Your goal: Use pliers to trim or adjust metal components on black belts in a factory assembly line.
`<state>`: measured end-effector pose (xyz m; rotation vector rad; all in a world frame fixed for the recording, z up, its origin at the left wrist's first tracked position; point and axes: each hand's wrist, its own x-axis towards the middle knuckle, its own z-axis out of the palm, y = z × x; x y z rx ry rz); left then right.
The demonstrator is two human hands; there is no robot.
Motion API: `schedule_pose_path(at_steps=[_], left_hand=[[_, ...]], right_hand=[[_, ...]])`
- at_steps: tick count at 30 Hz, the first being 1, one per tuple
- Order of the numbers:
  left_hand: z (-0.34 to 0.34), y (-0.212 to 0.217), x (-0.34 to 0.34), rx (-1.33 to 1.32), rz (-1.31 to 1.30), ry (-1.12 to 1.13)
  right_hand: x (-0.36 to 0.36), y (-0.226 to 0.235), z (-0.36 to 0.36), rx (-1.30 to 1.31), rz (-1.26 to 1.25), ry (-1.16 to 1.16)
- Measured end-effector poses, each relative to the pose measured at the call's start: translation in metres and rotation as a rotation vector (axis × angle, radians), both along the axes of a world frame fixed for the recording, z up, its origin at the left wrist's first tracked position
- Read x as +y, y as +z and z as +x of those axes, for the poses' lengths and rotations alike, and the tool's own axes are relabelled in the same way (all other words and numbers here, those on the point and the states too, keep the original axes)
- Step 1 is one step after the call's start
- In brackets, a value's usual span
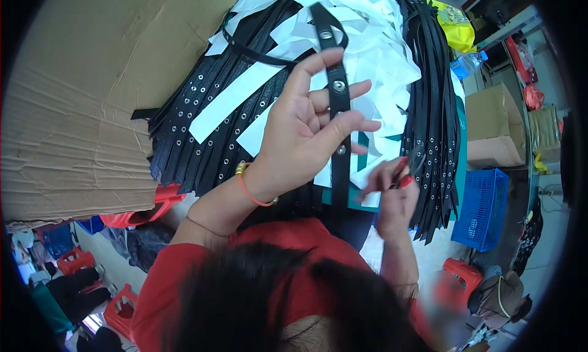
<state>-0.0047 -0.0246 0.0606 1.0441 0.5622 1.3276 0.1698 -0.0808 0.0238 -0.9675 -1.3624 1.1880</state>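
Observation:
A black strap (336, 75) with metal eyelets runs upright across my left hand (300, 122). The thumb and fingers of that hand hold it from both sides, palm turned up. The strap's upper part loops back behind my fingertips, and its lower end hangs toward my lap. Lower right, my right hand (397, 208) is closed around red-handled scissors (404, 180), partly smeared by motion; their blades point up and away. Behind both hands, white paper strips (373, 46) lie heaped over a wide layer of similar black straps (205, 116).
Another bundle of black straps (432, 107) hangs at the right. Beyond it are a blue plastic basket (481, 211), a cardboard box (495, 125), a water bottle (468, 65) and a yellow bag (454, 27). Large cardboard (92, 107) stands at the left. Red stools (121, 312) are on the floor.

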Motion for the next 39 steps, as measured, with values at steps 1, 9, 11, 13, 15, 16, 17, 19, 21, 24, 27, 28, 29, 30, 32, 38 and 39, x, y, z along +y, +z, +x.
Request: schedule_pose_path(at_steps=[1,9,11,13,15,16,17,19,21,24,27,28,29,30,32,38,39], left_hand=[[-0.003,0.003,-0.002,-0.042,0.019,-0.045],[-0.007,0.012,-0.015,0.018,0.035,-0.207],[-0.007,0.009,-0.015,0.020,0.036,-0.218],[-0.006,0.010,-0.015,0.020,0.036,-0.237],[-0.007,0.010,-0.016,0.029,0.020,-0.252],[-0.007,0.010,-0.017,0.030,0.020,-0.249],[-0.007,0.011,-0.017,0.039,0.011,-0.248],[-0.008,0.011,-0.019,0.046,0.003,-0.245],[-0.004,0.012,-0.017,0.053,0.004,-0.247],[-0.003,0.013,-0.018,0.055,-0.005,-0.252],[-0.002,0.015,-0.020,0.044,-0.014,-0.243],[-0.002,0.015,-0.021,0.043,-0.014,-0.244],[-0.002,0.015,-0.021,0.049,-0.006,-0.243],[-0.002,0.014,-0.021,0.055,0.001,-0.242],[-0.001,0.014,-0.021,0.057,-0.003,-0.238],[0.000,0.012,-0.021,0.081,0.015,-0.210],[0.000,0.012,-0.021,0.066,0.008,-0.208]], right_hand=[[0.008,-0.004,0.019,-0.249,0.088,-0.056],[0.041,0.043,0.011,-0.406,0.409,-0.206],[0.043,0.045,0.013,-0.599,0.605,-0.226],[0.042,0.046,0.013,-0.625,0.610,-0.262],[0.043,0.044,0.011,-0.639,0.620,-0.287],[0.044,0.044,0.011,-0.683,0.648,-0.289],[0.044,0.045,0.010,-0.731,0.676,-0.292],[0.043,0.045,0.009,-0.742,0.676,-0.294],[0.043,0.045,0.013,-0.746,0.666,-0.303],[0.040,0.046,0.016,-0.764,0.662,-0.233],[0.039,0.047,0.016,-0.751,0.660,-0.229],[0.039,0.048,0.016,-0.749,0.668,-0.232],[0.039,0.048,0.015,-0.745,0.676,-0.234],[0.039,0.048,0.015,-0.744,0.676,-0.233],[0.039,0.048,0.014,-0.752,0.684,-0.235],[0.040,0.048,0.013,-0.781,0.688,-0.242],[0.040,0.047,0.012,-0.781,0.688,-0.241]])
